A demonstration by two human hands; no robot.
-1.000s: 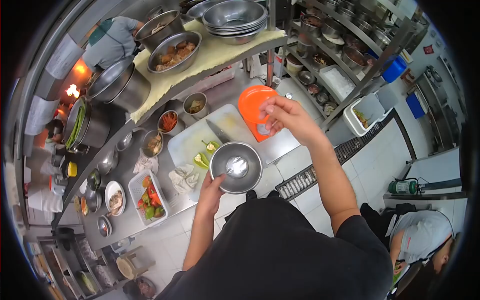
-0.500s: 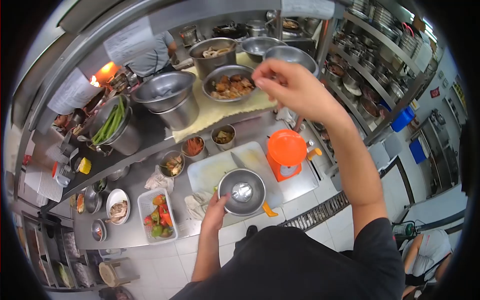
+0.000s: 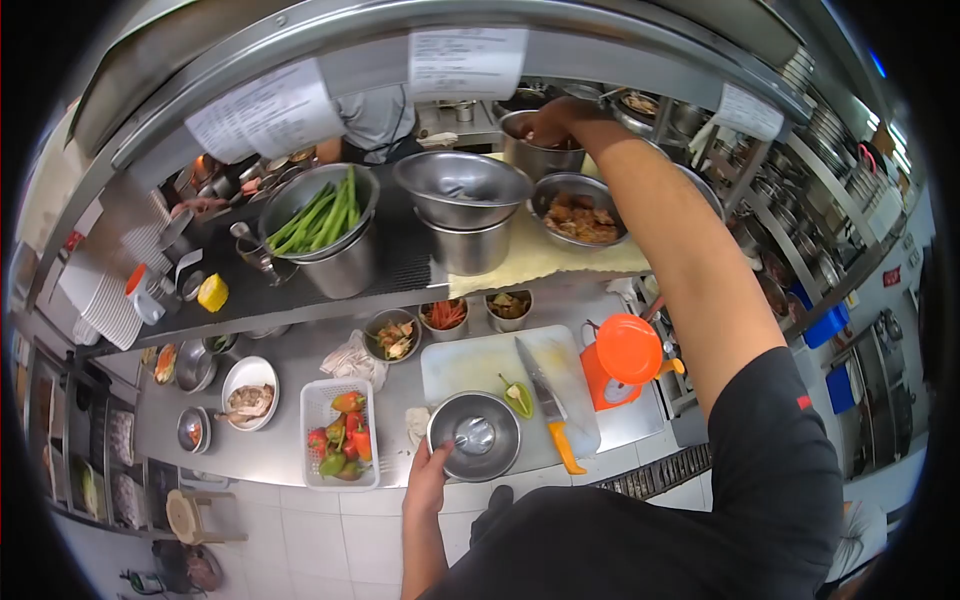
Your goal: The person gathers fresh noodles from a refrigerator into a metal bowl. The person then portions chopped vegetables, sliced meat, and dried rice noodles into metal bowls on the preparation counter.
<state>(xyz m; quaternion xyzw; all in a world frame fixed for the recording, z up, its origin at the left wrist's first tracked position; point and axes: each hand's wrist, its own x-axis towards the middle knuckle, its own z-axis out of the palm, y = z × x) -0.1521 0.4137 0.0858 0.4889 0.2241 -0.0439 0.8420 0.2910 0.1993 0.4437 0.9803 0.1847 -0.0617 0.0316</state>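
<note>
While the left hand (image 3: 427, 478) gripped the rim of a metal bowl (image 3: 498, 455) at lower centre, the right hand (image 3: 560, 120) reached to the top of the frame, its fingers at the mouth of a tall metal pot (image 3: 540, 160). Whether those fingers were spread or closed on something I could not tell — they were dark and partly hidden. The bowl was tilted toward the camera, a bright reflection in its bottom.

Just beyond it, right of centre, a white cutting board (image 3: 455, 370) bore a cut green pepper (image 3: 520, 400) and a knife (image 3: 540, 380) with a yellow handle, which pointed toward the bottom of the frame. An orange scale (image 3: 608, 388) stood at the board's right. Left of the bowl, a white basket (image 3: 312, 405) held red and green peppers (image 3: 348, 440).

Below the pot, a wide bowl (image 3: 537, 207) held browned pieces of food (image 3: 580, 216); long green stalks (image 3: 322, 220) lay in another container at upper left — well apart from both hands.
</note>
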